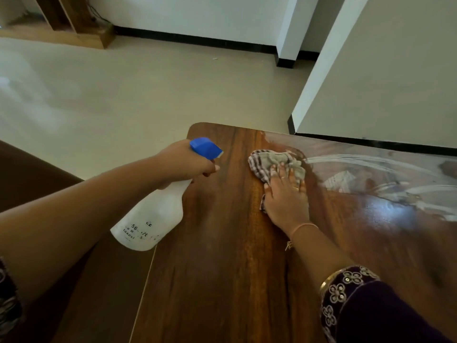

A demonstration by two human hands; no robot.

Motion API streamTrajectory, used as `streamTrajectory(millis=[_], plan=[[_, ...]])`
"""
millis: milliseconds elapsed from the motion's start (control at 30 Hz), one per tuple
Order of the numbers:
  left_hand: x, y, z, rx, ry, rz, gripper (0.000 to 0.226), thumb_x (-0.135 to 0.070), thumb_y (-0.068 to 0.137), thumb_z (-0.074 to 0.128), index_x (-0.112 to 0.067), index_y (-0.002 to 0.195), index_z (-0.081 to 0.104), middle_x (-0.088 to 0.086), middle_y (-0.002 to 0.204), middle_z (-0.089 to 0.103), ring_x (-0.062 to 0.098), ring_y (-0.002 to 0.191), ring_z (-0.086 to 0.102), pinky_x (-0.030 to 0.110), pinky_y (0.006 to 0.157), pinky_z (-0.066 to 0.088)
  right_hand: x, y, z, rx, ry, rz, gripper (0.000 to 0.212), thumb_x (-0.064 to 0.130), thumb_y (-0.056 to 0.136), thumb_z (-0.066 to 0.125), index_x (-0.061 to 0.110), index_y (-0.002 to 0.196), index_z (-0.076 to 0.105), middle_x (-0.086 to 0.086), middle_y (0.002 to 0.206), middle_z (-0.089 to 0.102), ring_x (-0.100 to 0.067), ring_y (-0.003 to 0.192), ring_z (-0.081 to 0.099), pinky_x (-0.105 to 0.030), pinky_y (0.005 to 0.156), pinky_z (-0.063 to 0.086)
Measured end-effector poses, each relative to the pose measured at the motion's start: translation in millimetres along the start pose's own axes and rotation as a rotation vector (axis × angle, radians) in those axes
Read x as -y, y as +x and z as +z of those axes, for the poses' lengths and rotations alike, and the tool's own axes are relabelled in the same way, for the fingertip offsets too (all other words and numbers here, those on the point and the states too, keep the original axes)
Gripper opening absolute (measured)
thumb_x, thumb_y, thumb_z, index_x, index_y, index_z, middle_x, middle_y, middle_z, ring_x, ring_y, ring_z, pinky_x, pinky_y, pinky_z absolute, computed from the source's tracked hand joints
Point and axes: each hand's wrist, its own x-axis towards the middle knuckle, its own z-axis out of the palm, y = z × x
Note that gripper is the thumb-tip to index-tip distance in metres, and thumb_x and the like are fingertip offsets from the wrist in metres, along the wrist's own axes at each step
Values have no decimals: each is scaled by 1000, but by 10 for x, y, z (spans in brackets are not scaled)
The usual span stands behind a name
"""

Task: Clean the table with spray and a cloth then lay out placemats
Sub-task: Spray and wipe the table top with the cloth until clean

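My left hand (184, 162) grips the neck of a white spray bottle (150, 219) with a blue nozzle (205, 147), held tilted over the left edge of the wooden table (222, 256), nozzle pointing right. My right hand (284, 194) lies flat, pressing a checked grey cloth (272, 160) against the tabletop near its far left corner. Wet streaks (358, 164) shine on the surface to the right of the cloth. No placemats are visible.
A brown seat or bench (37, 189) sits left of the table. Pale floor (148, 90) stretches beyond the table's far edge. A white wall with black skirting (383, 82) stands at the right, close behind the table. Wooden shelving (74, 18) is far left.
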Motion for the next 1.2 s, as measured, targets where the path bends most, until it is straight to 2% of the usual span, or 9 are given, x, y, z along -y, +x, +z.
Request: streamTrajectory(millis=[100, 200, 400, 633, 800, 900, 1000, 1100, 1200], plan=[[-145, 28, 88, 25, 61, 67, 25, -22, 81, 68, -7, 100, 61, 11, 87, 59, 14, 70, 51, 25, 65, 42, -162, 59, -28, 24, -24, -56, 53, 34, 102, 26, 19, 152, 16, -1, 162, 2, -23, 149, -2, -46, 119, 1], [-281, 77, 102, 23, 86, 88, 21, -26, 81, 69, -9, 89, 58, 1, 74, 56, 10, 64, 51, 21, 60, 41, -422, 149, -97, -13, 26, 3, 51, 32, 101, 32, 17, 149, 24, -4, 162, 4, -27, 148, 2, -49, 119, 8], [-552, 176, 247, -5, 168, 116, 36, -41, 76, 72, -10, 90, 59, -1, 73, 61, 10, 65, 58, 21, 61, 47, -1140, 304, -252, -83, 19, 199, 50, 31, 101, 31, 11, 147, 29, -13, 158, 20, -31, 146, 13, -49, 118, 11], [-961, 356, 663, -41, 414, 83, 41, -47, 81, 64, -10, 99, 63, 0, 70, 65, 11, 63, 59, 28, 70, 50, -1390, 334, -279, -93, 2, 135, 50, 33, 101, 30, 15, 148, 28, -10, 159, 18, -29, 147, 11, -48, 117, 7], [-1303, 463, 869, 229, 316, 27, 33, -38, 78, 70, -9, 92, 62, 1, 73, 62, 10, 63, 59, 21, 57, 52, -1646, 384, -329, -45, -11, 81, 53, 35, 101, 28, 17, 151, 19, -5, 161, 11, -26, 148, 5, -50, 117, 7], [-1447, 583, 1012, 54, 378, 59, 23, -35, 80, 64, -12, 86, 64, 0, 72, 66, 6, 57, 59, 19, 52, 46, -1750, 395, -355, -44, -4, 73, 54, 35, 101, 28, 18, 151, 19, -5, 161, 11, -25, 148, 5, -50, 117, 7], [-1446, 673, 1008, -169, 542, 41, 28, -39, 80, 58, -12, 85, 65, 0, 73, 68, 9, 62, 58, 25, 58, 43, -1672, 389, -325, -42, 9, 53, 55, 35, 100, 28, 18, 151, 19, -4, 161, 11, -25, 148, 4, -50, 117, 5], [-1503, 742, 1029, -13, 435, -35, 27, -30, 79, 63, -5, 91, 63, 10, 81, 66, 18, 69, 59, 34, 71, 51, -1701, 392, -308, -53, 19, 46, 55, 35, 100, 28, 18, 151, 19, -4, 161, 10, -26, 148, 3, -50, 117, 3], [-1556, 775, 1066, 30, 303, -27, 18, -19, 80, 63, -3, 88, 61, 10, 79, 64, 19, 69, 61, 30, 64, 52, -1718, 393, -300, -59, 16, 39, 55, 35, 100, 28, 18, 152, 18, -5, 161, 8, -26, 148, 2, -50, 117, 1]])
